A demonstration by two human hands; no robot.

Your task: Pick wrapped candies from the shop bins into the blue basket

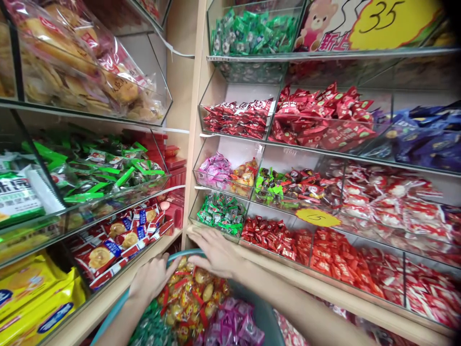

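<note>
A teal basket (114,307) sits low in front of me, heaped with wrapped sweets: yellow-and-red ones (190,298), pink ones (234,324) and green ones (151,331). My left hand (151,278) rests on the basket's far rim, fingers curled over it. My right hand (212,252) lies over the rim beside it, fingers stretched toward the wooden shelf edge, just below a clear bin of green-wrapped sweets (221,214).
Clear bins of sweets fill shelves ahead and right: red packets (273,238), pink and orange ones (230,173), red ones above (237,117). A yellow price tag (317,217) sticks to one bin. Left shelves hold biscuit packs (118,240) and yellow bags (32,293).
</note>
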